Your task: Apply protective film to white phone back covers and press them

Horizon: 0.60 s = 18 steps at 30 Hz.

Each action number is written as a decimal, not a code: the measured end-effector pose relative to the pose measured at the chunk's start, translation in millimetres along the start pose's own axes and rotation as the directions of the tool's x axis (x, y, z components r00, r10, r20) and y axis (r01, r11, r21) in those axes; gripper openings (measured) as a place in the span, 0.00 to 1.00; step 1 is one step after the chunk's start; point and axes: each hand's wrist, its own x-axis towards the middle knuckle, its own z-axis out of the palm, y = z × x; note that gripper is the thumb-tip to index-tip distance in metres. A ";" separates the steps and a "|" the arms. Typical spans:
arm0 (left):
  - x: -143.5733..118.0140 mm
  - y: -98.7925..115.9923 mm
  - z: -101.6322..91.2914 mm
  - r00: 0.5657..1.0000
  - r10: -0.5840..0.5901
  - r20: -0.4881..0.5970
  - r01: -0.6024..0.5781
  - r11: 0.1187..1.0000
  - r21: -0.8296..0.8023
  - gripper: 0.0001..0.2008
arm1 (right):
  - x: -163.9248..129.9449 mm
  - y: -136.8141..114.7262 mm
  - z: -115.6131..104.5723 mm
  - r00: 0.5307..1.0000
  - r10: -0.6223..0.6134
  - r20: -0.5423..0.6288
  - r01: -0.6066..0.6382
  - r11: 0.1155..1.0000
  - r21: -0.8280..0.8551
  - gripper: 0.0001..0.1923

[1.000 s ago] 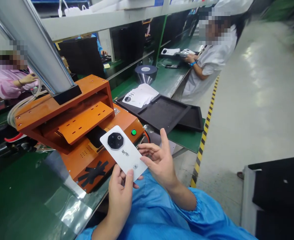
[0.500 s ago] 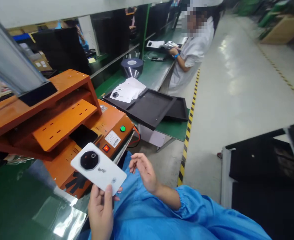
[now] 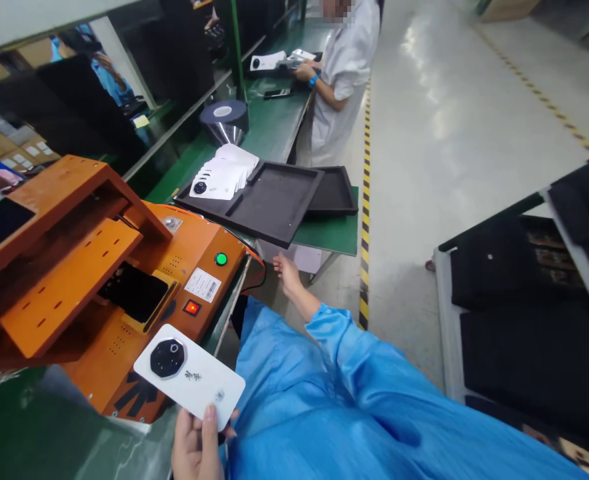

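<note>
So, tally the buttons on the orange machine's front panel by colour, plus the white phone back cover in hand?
Round green button: 1
Square red button: 1
White phone back cover with black octagonal camera ring, pinched by the left hand: 1
Total: 3

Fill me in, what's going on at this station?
A person in a blue smock holds a white phone back cover by its near end in the left hand, in front of an orange press fixture on the green bench. The right hand is empty, stretched out toward the black trays, where a fan of similar white covers lies. Further along the bench, a co-worker in white handles other parts.
</note>
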 end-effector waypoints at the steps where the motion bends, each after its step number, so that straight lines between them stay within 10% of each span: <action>1: -0.4 -1.3 -0.6 1.000 -0.002 0.003 0.002 1.000 0.008 0.30 | -9.5 -0.3 -3.8 0.999 -0.050 0.001 0.050 0.999 -0.013 0.22; 6: 8.3 -14.3 -6.4 0.993 0.006 0.117 -0.014 0.998 0.066 0.28 | -94.6 -26.6 -24.0 0.910 -0.268 0.317 0.290 0.957 -0.024 0.30; 11: 18.1 -23.4 1.8 0.964 0.027 0.264 -0.049 0.996 0.080 0.27 | -179.7 -67.6 -15.6 0.586 -0.217 0.780 0.311 0.950 0.030 0.27; 14: 12.4 -23.2 9.7 0.954 0.186 0.236 -0.212 0.973 0.087 0.24 | -175.9 -85.7 -10.7 0.645 -0.173 0.744 0.301 0.953 -0.039 0.20; 18: 11.7 -29.2 -17.2 0.867 0.468 0.172 -0.495 0.848 0.188 0.18 | -83.8 -118.2 -11.0 0.803 -0.334 0.493 0.400 0.916 -0.031 0.20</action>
